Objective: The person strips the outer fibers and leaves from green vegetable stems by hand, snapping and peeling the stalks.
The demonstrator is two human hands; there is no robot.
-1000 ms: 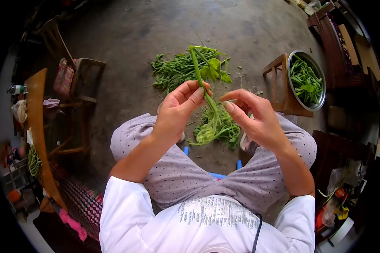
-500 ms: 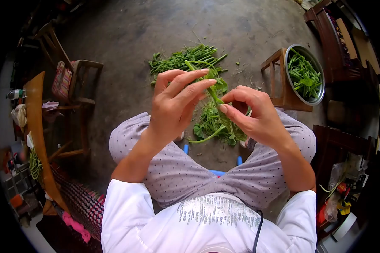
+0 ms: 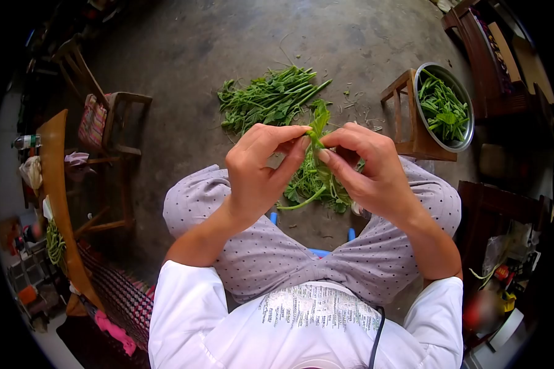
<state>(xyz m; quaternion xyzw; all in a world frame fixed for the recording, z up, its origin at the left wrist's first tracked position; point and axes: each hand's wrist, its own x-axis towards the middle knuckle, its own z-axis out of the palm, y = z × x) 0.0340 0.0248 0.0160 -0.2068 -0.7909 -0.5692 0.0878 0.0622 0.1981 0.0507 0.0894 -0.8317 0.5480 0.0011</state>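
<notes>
Left hand (image 3: 255, 160) and right hand (image 3: 372, 163), both pinched on one leafy stem (image 3: 319, 115). Greens (image 3: 271, 98), heaped, on floor (image 3: 191, 67).

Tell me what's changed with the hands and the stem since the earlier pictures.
The right hand, clear of the stem a second ago, has taken hold of it. The left hand, farther forward half a second ago, has drawn back and pinches close beside the right. The stem's long end no longer shows beyond the left hand. The pile and bowl stayed put.
</notes>
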